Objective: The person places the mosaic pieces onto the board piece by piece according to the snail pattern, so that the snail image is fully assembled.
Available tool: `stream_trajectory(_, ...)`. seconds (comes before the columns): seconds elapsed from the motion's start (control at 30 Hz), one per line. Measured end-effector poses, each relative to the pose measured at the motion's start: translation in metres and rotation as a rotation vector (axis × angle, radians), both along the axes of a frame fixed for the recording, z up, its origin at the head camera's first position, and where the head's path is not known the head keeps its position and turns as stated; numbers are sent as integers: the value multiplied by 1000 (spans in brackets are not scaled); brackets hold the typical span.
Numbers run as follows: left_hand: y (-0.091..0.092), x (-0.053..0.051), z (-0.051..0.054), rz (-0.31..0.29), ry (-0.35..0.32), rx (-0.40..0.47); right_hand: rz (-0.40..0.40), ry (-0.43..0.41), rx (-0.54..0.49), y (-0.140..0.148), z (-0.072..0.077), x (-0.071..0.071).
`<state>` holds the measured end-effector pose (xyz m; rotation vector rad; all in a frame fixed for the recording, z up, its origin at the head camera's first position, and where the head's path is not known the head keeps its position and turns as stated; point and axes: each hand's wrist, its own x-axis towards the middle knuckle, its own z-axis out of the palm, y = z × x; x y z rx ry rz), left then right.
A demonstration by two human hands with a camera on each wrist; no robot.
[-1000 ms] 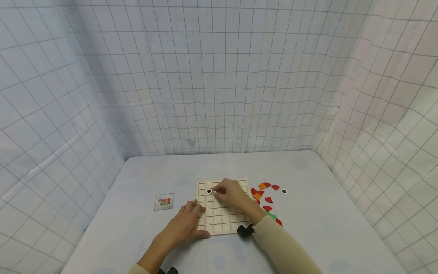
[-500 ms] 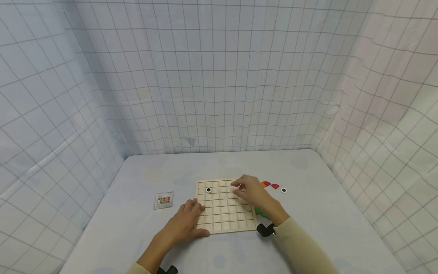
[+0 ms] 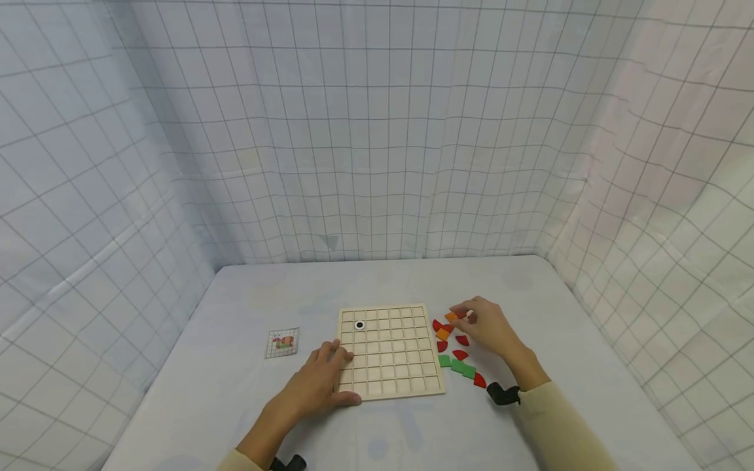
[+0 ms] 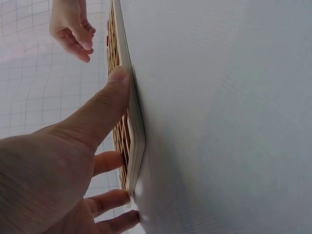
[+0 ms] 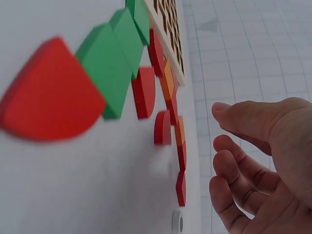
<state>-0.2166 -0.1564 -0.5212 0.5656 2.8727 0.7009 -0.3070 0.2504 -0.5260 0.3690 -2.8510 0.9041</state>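
A wooden grid board [image 3: 389, 353] lies on the table with one white tile with a black dot [image 3: 360, 325] in its upper left. My left hand [image 3: 315, 383] rests along the board's left edge and near corner, thumb on the rim [image 4: 127, 83]. My right hand [image 3: 491, 330] hovers over the loose pieces, fingers bent and apart, with nothing between them in the right wrist view. Below it are an orange piece [image 3: 451, 316] and several red pieces [image 5: 144, 92]. A second white tile [image 5: 176, 222] shows in the right wrist view; the hand hides it from the head view.
A small picture card with a grid [image 3: 282, 343] lies left of the board. Green pieces [image 3: 457, 366] and a red quarter piece [image 3: 480, 380] lie off the board's right edge. Grid-patterned white curtains [image 3: 377, 131] stand behind and on both sides of the table.
My right hand has moved right, from beside the white tile on the board to above the loose pieces. The green and red pieces it covered show again. My left hand has stayed in place.
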Motion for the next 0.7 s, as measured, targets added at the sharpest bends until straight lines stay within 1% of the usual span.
stream_trajectory(0.17, -1, -1, -1, -1, 0, 5, -84, -34, -23, 32, -6, 2)
stream_trajectory(0.33, 0, 1, -1, -4, -2, 9, -144, -86, -38, 60, -16, 6)
stream_trajectory(0.53, -1, 3, 0, -8, -6, 13, -154, -143, -38, 81, -28, 7)
stream_trajectory(0.7, -1, 2, 0, -5, -3, 16, -137, -137, -57, 85, -29, 7)
